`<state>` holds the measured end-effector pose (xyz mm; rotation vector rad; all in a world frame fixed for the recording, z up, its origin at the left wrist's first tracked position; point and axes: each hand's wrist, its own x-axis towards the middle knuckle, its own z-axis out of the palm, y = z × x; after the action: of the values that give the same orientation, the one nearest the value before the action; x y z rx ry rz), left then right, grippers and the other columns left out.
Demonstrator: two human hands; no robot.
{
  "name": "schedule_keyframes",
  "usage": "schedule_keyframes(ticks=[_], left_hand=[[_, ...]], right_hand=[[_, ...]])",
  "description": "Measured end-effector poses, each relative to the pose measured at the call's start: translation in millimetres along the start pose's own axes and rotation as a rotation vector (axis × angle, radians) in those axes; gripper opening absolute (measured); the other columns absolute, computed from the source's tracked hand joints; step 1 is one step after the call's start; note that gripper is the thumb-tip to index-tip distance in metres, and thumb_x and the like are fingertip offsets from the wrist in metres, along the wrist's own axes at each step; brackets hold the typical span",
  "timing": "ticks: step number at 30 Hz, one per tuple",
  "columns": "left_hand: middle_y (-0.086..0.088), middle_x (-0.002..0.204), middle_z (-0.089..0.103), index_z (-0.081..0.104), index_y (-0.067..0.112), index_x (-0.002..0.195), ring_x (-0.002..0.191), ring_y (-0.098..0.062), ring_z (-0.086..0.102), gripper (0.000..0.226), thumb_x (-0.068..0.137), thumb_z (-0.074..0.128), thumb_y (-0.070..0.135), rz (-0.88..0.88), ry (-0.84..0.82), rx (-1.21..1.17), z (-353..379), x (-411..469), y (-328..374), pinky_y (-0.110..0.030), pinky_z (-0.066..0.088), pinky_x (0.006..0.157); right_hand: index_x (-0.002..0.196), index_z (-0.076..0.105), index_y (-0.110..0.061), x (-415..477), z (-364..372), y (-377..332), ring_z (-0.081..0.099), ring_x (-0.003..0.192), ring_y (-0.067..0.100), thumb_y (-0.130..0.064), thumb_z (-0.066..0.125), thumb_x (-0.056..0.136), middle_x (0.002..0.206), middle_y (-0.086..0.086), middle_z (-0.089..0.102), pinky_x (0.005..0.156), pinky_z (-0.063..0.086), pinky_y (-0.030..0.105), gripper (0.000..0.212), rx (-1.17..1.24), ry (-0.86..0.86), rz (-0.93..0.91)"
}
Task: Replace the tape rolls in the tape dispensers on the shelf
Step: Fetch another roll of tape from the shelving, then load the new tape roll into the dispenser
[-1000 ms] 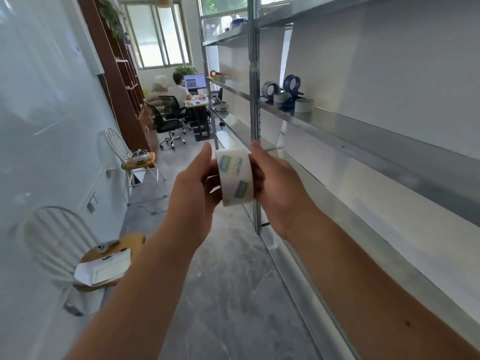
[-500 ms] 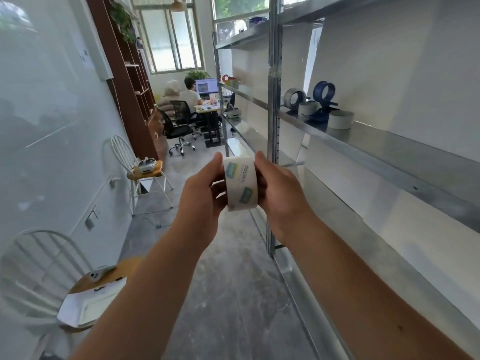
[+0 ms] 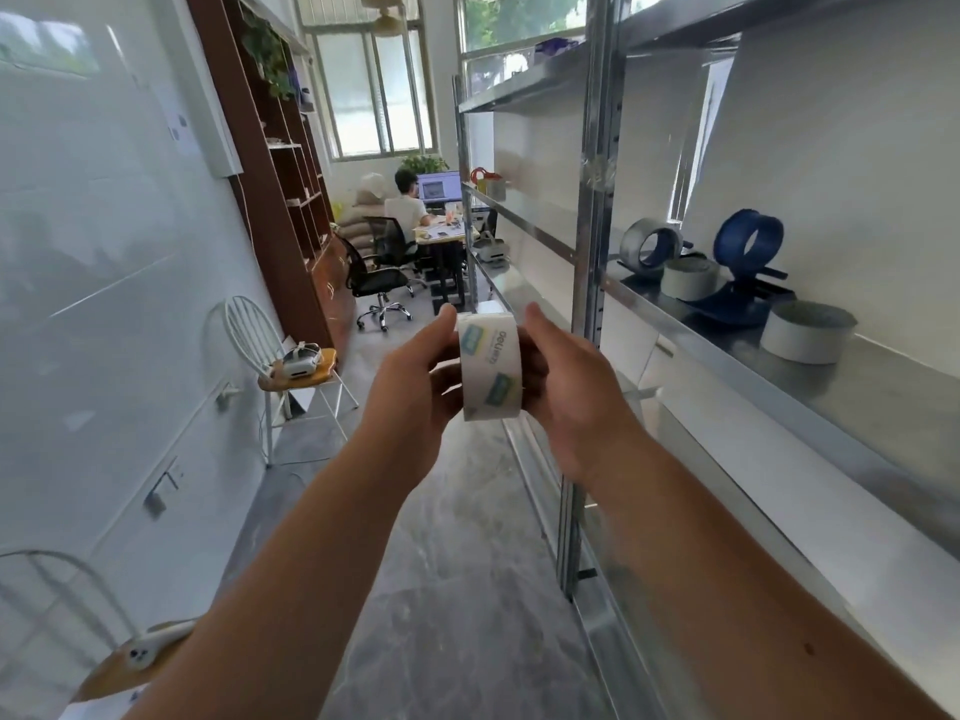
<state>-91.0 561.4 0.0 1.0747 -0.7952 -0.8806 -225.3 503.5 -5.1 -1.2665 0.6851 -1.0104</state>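
Observation:
A white tape roll (image 3: 491, 367) with blue and green labels is held upright between my left hand (image 3: 415, 379) and my right hand (image 3: 563, 387), in front of the metal shelf (image 3: 883, 407). On the shelf to the right stand two blue tape dispensers: one (image 3: 652, 246) carries a grey roll, the other (image 3: 748, 246) shows a bare blue hub. Two loose white tape rolls lie flat beside them, one (image 3: 690, 279) between the dispensers and one (image 3: 807, 332) nearer to me.
A steel shelf upright (image 3: 592, 252) stands just right of my hands. White chairs (image 3: 270, 350) line the left wall, one bearing a headset. At the aisle's far end a person sits at a desk (image 3: 441, 233) with a monitor.
My view has swung right and closer to the shelf, so the dispensers and loose rolls appear larger. Both hands still hold the tape roll, slightly turned.

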Motion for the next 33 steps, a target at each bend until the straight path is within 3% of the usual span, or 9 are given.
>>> schedule_keyframes(ticks=[3,7,12,15,19,23,28,31,33], left_hand=[[-0.002,0.087,0.082,0.086,0.034,0.076,0.098,-0.029,0.076,0.04,0.104,0.057,0.04,-0.013,-0.015,-0.006,-4.6,45.3,-9.3,-0.055,0.059,0.097],[-0.002,0.083,0.08,0.086,0.031,0.076,0.098,-0.03,0.073,0.043,0.104,0.056,0.039,-0.054,-0.056,0.003,-18.1,108.0,-20.5,-0.054,0.058,0.098],[-0.002,0.083,0.082,0.087,0.03,0.08,0.085,-0.023,0.079,0.041,0.104,0.055,0.038,-0.078,-0.122,0.004,-43.3,200.8,-32.0,-0.043,0.064,0.083],[-0.007,0.088,0.081,0.087,0.025,0.087,0.089,-0.026,0.078,0.037,0.103,0.056,0.037,-0.112,-0.192,0.023,-48.8,261.8,-31.9,-0.042,0.063,0.084],[-0.011,0.091,0.079,0.087,0.019,0.085,0.094,-0.033,0.074,0.035,0.101,0.061,0.035,-0.162,-0.342,0.028,-35.3,331.9,-37.2,-0.052,0.059,0.094],[-0.017,0.096,0.077,0.086,0.015,0.083,0.11,-0.051,0.07,0.034,0.1,0.062,0.032,-0.232,-0.514,0.005,-6.5,375.1,-51.8,-0.063,0.052,0.104],[-0.03,0.111,0.075,0.082,0.004,0.104,0.11,-0.053,0.068,0.036,0.1,0.058,0.031,-0.279,-0.794,-0.05,45.8,394.5,-70.5,-0.061,0.056,0.096],[-0.024,0.111,0.078,0.084,0.009,0.102,0.109,-0.05,0.071,0.037,0.103,0.055,0.031,-0.297,-0.96,-0.078,87.4,392.0,-75.1,-0.064,0.057,0.096],[-0.026,0.117,0.077,0.077,0.004,0.117,0.112,-0.049,0.071,0.039,0.102,0.056,0.032,-0.333,-1.067,-0.104,115.9,385.0,-73.3,-0.066,0.056,0.097]], right_hand=[[0.106,0.078,-0.016,42.3,0.2,8.1,0.071,0.109,0.04,-0.061,0.05,0.088,0.109,0.02,0.077,0.099,0.056,0.056,0.056,0.006,0.02,0.001],[0.111,0.076,-0.017,98.4,5.2,26.8,0.071,0.111,0.039,-0.053,0.047,0.103,0.113,0.02,0.076,0.099,0.057,0.055,0.047,0.004,0.05,-0.013],[0.117,0.075,-0.015,179.0,20.2,45.4,0.073,0.104,0.033,-0.048,0.049,0.104,0.109,0.016,0.078,0.084,0.061,0.044,0.044,0.009,0.109,-0.044],[0.107,0.08,-0.019,228.1,26.7,50.1,0.074,0.1,0.032,-0.052,0.053,0.098,0.104,0.015,0.079,0.08,0.06,0.042,0.044,0.039,0.198,-0.045],[0.102,0.082,-0.017,278.4,19.5,53.7,0.075,0.1,0.033,-0.053,0.057,0.093,0.104,0.016,0.08,0.084,0.062,0.045,0.045,0.069,0.351,-0.072],[0.108,0.08,-0.017,298.1,-2.0,52.6,0.076,0.098,0.029,-0.054,0.057,0.093,0.104,0.013,0.081,0.078,0.06,0.04,0.046,0.064,0.521,-0.095],[0.106,0.082,-0.018,284.1,-36.9,39.5,0.078,0.096,0.025,-0.049,0.058,0.095,0.106,0.011,0.082,0.073,0.06,0.036,0.04,0.067,0.719,-0.165],[0.114,0.079,-0.016,262.1,-58.8,26.5,0.077,0.103,0.029,-0.048,0.061,0.092,0.112,0.013,0.081,0.079,0.061,0.042,0.042,0.053,0.849,-0.23],[0.115,0.079,-0.017,244.0,-72.9,15.3,0.077,0.103,0.029,-0.046,0.062,0.094,0.113,0.012,0.08,0.079,0.061,0.042,0.04,0.042,0.916,-0.27]])
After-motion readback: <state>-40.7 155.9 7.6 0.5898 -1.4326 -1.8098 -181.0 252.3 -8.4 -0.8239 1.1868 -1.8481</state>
